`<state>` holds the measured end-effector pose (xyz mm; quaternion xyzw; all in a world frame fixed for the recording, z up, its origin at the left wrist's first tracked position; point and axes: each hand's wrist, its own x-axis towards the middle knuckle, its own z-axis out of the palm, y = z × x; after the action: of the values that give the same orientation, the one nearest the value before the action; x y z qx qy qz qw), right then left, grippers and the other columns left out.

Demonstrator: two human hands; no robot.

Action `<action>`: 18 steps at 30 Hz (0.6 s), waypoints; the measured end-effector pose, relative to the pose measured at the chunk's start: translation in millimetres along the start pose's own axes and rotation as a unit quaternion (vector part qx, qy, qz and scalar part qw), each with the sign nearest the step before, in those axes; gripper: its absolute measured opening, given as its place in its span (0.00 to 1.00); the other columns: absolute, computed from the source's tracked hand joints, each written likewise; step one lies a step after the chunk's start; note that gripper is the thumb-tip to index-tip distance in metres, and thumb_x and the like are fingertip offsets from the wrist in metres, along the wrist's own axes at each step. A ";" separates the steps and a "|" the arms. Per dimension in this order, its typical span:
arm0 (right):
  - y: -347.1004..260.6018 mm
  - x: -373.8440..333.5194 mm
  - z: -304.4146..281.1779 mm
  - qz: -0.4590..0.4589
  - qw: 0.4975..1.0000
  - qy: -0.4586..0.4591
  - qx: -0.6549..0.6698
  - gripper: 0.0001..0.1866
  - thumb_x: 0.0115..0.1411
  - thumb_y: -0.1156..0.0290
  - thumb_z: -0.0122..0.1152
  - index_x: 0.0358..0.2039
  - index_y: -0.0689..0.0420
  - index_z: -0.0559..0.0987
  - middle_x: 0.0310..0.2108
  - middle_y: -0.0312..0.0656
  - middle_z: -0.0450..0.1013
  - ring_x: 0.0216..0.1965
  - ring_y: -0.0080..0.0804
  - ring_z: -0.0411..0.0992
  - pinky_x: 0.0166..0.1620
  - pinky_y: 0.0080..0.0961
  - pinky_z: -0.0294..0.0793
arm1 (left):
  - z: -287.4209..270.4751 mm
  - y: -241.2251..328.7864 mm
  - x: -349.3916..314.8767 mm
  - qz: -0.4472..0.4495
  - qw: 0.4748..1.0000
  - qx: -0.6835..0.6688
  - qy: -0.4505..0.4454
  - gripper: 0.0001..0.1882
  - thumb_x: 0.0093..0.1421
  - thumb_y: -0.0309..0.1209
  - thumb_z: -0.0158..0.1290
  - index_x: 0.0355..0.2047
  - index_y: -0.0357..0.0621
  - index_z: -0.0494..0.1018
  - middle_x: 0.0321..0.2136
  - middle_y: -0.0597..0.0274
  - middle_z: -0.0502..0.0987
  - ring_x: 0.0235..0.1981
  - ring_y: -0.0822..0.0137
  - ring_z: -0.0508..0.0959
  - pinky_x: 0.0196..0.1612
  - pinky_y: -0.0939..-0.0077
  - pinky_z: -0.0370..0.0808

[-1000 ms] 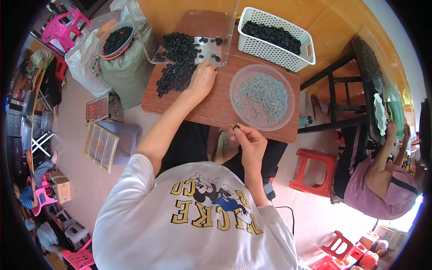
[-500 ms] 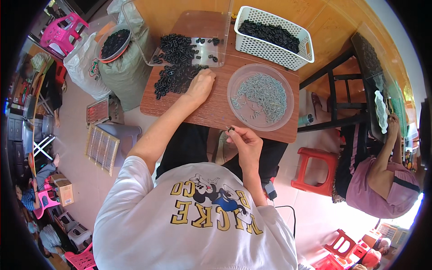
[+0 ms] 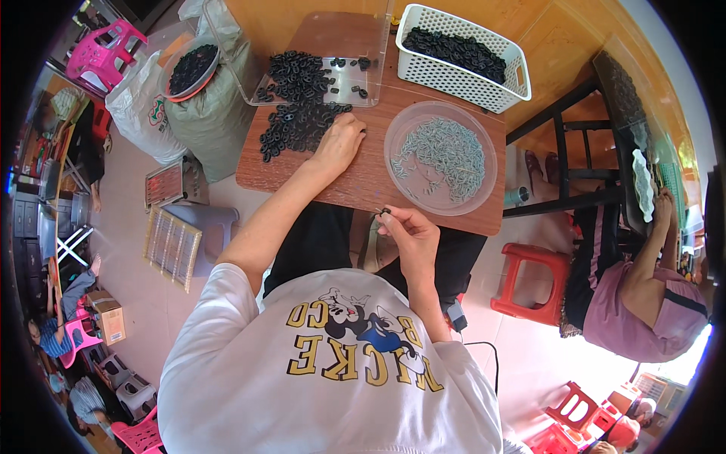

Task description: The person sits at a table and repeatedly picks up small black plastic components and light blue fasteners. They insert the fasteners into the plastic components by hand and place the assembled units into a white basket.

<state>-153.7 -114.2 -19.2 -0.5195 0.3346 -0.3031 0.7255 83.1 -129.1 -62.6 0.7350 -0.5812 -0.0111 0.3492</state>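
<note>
Out over the brown wooden table (image 3: 370, 170), my left hand (image 3: 339, 144) has its fingers closed, a small dark piece (image 3: 363, 132) showing at the tips. Beside it lies a loose heap of small black plastic ring-shaped parts (image 3: 291, 130). My right hand (image 3: 412, 233) is nearer my body, at the front table edge. Its thumb and fingers pinch a black plastic part (image 3: 385, 213), from which a thin metal piece like a screw seems to stick out. A round clear tub (image 3: 392, 181) of silvery screws (image 3: 442, 155) stands to the right.
A clear tray (image 3: 359, 100) with more black parts lies at the back of the table, next to a white perforated basket (image 3: 454, 89). Filled sacks (image 3: 208, 136) stand on the left. A red stool (image 3: 529, 284) is at right; a person in pink (image 3: 643, 310) sits beyond it.
My left hand has shifted slightly, and a dark piece now shows at its fingertips. The right hand has turned a little and moved slightly left, still pinching its black part.
</note>
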 end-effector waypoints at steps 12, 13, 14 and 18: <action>-6.4 25.2 5.7 -0.007 0.999 -0.003 0.033 0.09 0.55 0.78 0.58 0.37 0.65 0.78 0.30 0.41 0.77 0.28 0.20 0.73 0.34 0.13 0.69 | -23.6 23.4 -32.4 -0.344 0.767 -0.542 0.001 0.13 0.56 0.22 0.52 0.42 0.31 0.73 0.35 0.52 0.77 0.33 0.62 0.79 0.39 0.77 0.76; -6.0 28.0 6.4 -0.016 0.999 -0.002 0.033 0.08 0.55 0.78 0.58 0.37 0.64 0.79 0.29 0.39 0.77 0.28 0.19 0.73 0.34 0.13 0.69 | -31.5 31.0 -37.9 -0.346 0.707 -0.617 -0.009 0.14 0.56 0.21 0.53 0.43 0.30 0.71 0.35 0.56 0.76 0.34 0.67 0.78 0.41 0.79 0.76; -5.6 30.5 6.9 -0.025 0.999 -0.001 0.034 0.08 0.55 0.78 0.58 0.36 0.64 0.79 0.29 0.38 0.77 0.29 0.18 0.72 0.34 0.12 0.68 | -37.0 37.9 -43.1 -0.347 0.686 -0.639 -0.017 0.14 0.56 0.21 0.53 0.44 0.30 0.71 0.35 0.56 0.76 0.35 0.67 0.78 0.42 0.79 0.76; -5.4 37.1 9.2 -0.027 0.999 -0.012 0.032 0.08 0.54 0.78 0.60 0.36 0.64 0.79 0.28 0.36 0.76 0.27 0.16 0.71 0.32 0.11 0.68 | -50.2 56.0 -63.0 -0.344 0.630 -0.695 -0.037 0.15 0.56 0.21 0.53 0.45 0.32 0.71 0.36 0.56 0.77 0.36 0.67 0.78 0.43 0.78 0.76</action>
<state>-124.9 -139.9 -18.2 -0.5082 0.3023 -0.3269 0.7372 36.5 -54.1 -19.7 0.4204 -0.1185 -0.5584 0.7053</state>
